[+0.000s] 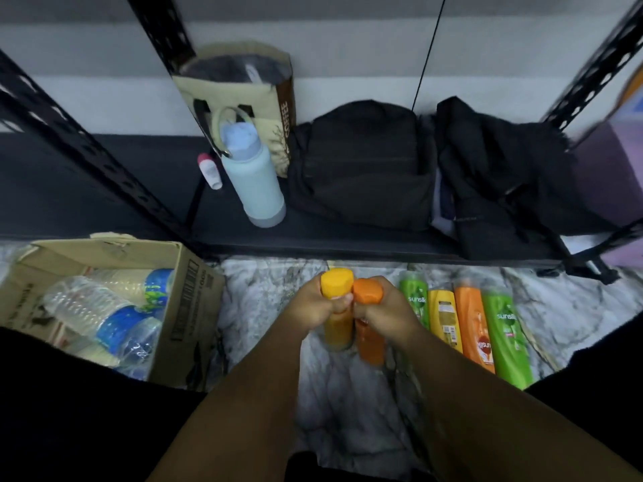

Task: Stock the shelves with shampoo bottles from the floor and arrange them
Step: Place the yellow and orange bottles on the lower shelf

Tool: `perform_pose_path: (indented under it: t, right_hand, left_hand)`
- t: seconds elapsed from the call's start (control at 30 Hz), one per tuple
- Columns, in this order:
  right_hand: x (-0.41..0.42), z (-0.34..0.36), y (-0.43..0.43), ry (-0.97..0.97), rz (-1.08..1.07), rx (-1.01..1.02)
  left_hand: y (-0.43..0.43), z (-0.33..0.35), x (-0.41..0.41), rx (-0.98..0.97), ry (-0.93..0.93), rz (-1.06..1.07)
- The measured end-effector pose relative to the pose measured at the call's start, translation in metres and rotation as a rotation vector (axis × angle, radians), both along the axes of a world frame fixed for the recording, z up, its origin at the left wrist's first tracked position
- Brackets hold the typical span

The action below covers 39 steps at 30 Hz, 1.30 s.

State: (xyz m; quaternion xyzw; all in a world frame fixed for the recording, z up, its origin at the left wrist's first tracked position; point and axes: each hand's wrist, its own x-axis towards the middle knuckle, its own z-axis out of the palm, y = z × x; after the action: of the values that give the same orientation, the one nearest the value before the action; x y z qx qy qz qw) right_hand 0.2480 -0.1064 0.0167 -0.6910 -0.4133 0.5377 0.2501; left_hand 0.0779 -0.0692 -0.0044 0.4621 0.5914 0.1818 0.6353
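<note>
My left hand [318,304] grips a yellow shampoo bottle [336,285] just below its cap. My right hand [386,307] grips an orange shampoo bottle [367,292] the same way. Both bottles are held upright, side by side and touching, above the marble floor [348,405]. To their right several more shampoo bottles lie in a row on the floor: a green one [414,295], a yellow one [445,318], an orange one [475,328] and another green one [506,339]. The black bottom shelf [348,240] of the rack runs just beyond them.
On the shelf stand a pale blue flask [255,182], a small white roll-on [212,170], a beige coffee tote [243,99], a black backpack [362,165] and a black garment [504,175]. A cardboard box [188,307] of water bottles sits on the floor at left. Black perforated uprights [87,147] frame the shelf.
</note>
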Motion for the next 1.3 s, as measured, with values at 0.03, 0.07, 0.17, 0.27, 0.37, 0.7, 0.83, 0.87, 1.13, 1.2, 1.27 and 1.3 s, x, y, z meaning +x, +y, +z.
perform_pose_path:
  t: [0.03,0.07,0.17,0.27,0.37,0.7,0.83,0.87,1.13,1.2,1.27,1.3]
  right_hand:
    - [0.000,0.005,-0.004,-0.035,0.009,0.010]
    - [0.001,0.007,-0.008,-0.095,0.049,0.035]
    - [0.002,0.015,-0.018,-0.311,0.193,0.160]
    - [0.007,0.024,-0.031,-0.450,0.342,0.241]
    - [0.011,0.031,-0.045,-0.466,0.454,0.241]
    - [0.002,0.041,-0.058,-0.425,0.429,0.245]
    - [-0.004,0.049,-0.054,-0.345,0.218,0.216]
    - [-0.005,0.052,-0.054,-0.288,0.131,0.215]
    - [-0.008,0.090,-0.039,0.213,-0.328,0.317]
    - [-0.010,0.115,-0.033,0.322,-0.408,0.371]
    - [-0.012,0.146,-0.027,0.389,-0.436,0.447]
    - [-0.012,0.163,-0.024,0.399,-0.428,0.496]
  left_hand:
    - [-0.004,0.005,-0.004,0.013,0.015,-0.017]
    - [-0.008,0.008,-0.008,0.031,0.045,-0.036]
    - [-0.022,0.020,-0.017,0.120,0.110,-0.126]
    - [-0.038,0.030,-0.019,0.236,0.221,-0.239]
    - [-0.053,0.034,-0.018,0.337,0.314,-0.292]
    - [-0.068,0.044,-0.015,0.394,0.468,-0.310]
    - [-0.068,0.053,-0.015,0.312,0.295,-0.091]
    - [-0.067,0.056,-0.015,0.283,0.235,-0.013]
    - [-0.054,0.120,-0.004,0.271,-0.174,0.373]
    - [-0.047,0.147,0.002,0.327,-0.236,0.385]
    - [-0.040,0.179,0.007,0.396,-0.281,0.388]
    - [-0.036,0.196,0.009,0.435,-0.292,0.384]
